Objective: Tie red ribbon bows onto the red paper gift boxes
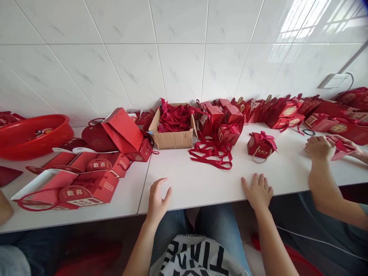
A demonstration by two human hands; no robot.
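My left hand [158, 198] rests at the front edge of the white table [198, 188], its thumb and fingers apart and nothing between them. On the same edge, farther right, my right hand [258, 190] lies palm down with spread fingers, holding nothing. Beyond it stands a small red gift box [261, 145] with a ribbon bow on top. A loose pile of red ribbons [211, 153] lies in front of several upright red boxes [212, 115]. Behind, against the wall, a cardboard box [172, 138] is filled with red ribbons [176, 118].
At the right, a person's hands [319, 147] hold a red box with a ribbon [342, 148]. Open red boxes [89, 188] and a red basin [34, 138] occupy the left. More red boxes line the wall. Another person's arm [4, 209] shows at the left edge.
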